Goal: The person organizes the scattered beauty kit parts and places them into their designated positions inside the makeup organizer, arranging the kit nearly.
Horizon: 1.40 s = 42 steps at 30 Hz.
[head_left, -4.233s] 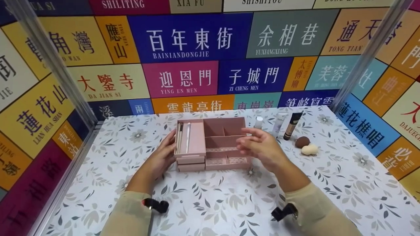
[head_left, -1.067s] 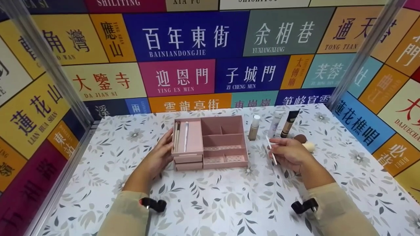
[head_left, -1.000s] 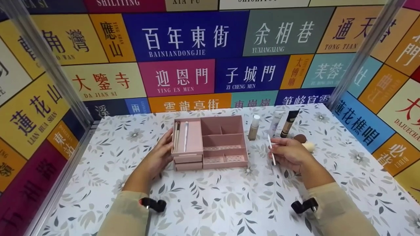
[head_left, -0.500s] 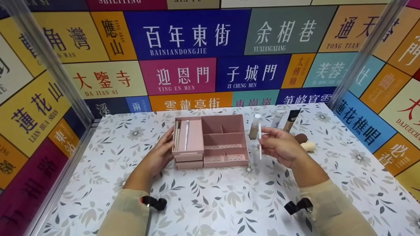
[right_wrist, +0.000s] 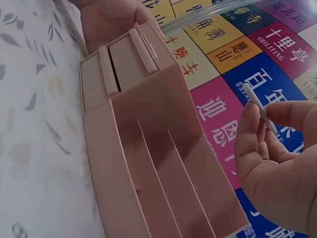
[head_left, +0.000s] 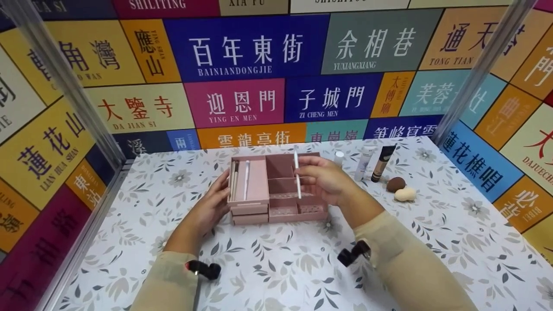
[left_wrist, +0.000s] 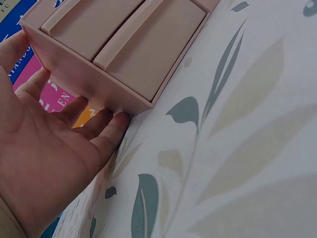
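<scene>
A pink makeup organizer (head_left: 250,209) stands on the table, with two small drawers at its left front and divided compartments on its right. My left hand (head_left: 209,209) rests against its left side; in the left wrist view the fingertips (left_wrist: 121,121) touch the side wall with the fingers spread. Between thumb and fingers my right hand (head_left: 326,178) pinches a slim white pencil-like stick (head_left: 298,181), held nearly upright over the right compartments. In the right wrist view the stick's rounded end (right_wrist: 247,88) shows above the thumb. Several slim sticks (head_left: 246,179) lie in the organizer's top left tray.
Right of the organizer stand a white-capped bottle (head_left: 339,157), partly hidden by my right hand, a pale tube (head_left: 365,165) and a black-capped tan tube (head_left: 382,164). A brown makeup sponge (head_left: 395,185) and a cream one (head_left: 405,195) lie nearby. Lettered panels (head_left: 242,103) wall the back.
My right hand was empty at first, then held the white stick right of the organizer. It has since carried the stick left over the compartments. My left hand stays at the organizer's side.
</scene>
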Each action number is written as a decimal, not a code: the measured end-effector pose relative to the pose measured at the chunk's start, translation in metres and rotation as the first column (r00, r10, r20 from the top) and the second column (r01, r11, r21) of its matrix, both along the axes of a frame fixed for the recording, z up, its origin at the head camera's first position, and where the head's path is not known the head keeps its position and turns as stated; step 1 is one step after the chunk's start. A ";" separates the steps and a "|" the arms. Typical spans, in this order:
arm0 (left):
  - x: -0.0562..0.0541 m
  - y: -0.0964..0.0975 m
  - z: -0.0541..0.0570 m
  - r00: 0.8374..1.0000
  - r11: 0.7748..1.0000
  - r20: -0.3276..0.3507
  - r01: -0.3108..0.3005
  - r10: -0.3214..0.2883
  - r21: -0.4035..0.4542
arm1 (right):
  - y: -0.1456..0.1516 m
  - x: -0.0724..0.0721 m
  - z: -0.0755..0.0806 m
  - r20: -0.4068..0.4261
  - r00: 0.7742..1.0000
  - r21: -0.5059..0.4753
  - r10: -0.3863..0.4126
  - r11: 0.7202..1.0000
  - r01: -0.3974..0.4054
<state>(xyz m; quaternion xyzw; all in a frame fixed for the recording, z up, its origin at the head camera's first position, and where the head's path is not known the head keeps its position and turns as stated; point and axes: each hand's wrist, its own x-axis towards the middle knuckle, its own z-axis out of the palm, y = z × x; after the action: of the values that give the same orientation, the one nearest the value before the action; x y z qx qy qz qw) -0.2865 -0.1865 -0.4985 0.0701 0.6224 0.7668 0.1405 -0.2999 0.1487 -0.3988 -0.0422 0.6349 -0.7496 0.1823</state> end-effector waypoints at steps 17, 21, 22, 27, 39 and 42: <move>-0.002 0.002 0.002 0.999 0.999 0.041 -0.011 0.013 -0.051 | -0.072 -0.026 -0.004 0.085 0.996 0.016 -0.033 0.999 0.032; -0.002 0.001 0.002 0.998 0.999 0.052 -0.020 0.023 -0.051 | -0.082 -0.031 -0.007 0.080 0.995 0.033 -0.056 0.998 0.053; -0.001 0.001 0.001 0.998 0.999 0.052 -0.017 0.020 -0.046 | -0.083 -0.032 -0.007 0.078 0.995 0.039 -0.062 0.997 0.059; -0.001 0.000 -0.001 0.999 0.999 0.039 -0.007 0.009 -0.034 | -0.089 -0.035 -0.011 0.067 0.994 0.079 -0.091 0.993 0.086; -0.001 0.000 -0.002 1.000 1.000 -0.010 0.002 -0.002 0.013 | -0.096 -0.036 -0.011 0.014 0.994 0.150 -0.110 0.983 0.107; -0.001 0.000 -0.001 1.000 1.000 0.001 -0.007 0.007 0.004 | -0.097 -0.037 -0.010 0.016 0.994 0.166 -0.113 0.980 0.108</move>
<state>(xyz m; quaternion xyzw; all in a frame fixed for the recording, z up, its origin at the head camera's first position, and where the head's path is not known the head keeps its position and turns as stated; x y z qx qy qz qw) -0.2873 -0.1866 -0.4993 0.0679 0.6211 0.7685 0.1379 -0.3365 0.0518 -0.4084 0.0178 0.6936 -0.7040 0.1513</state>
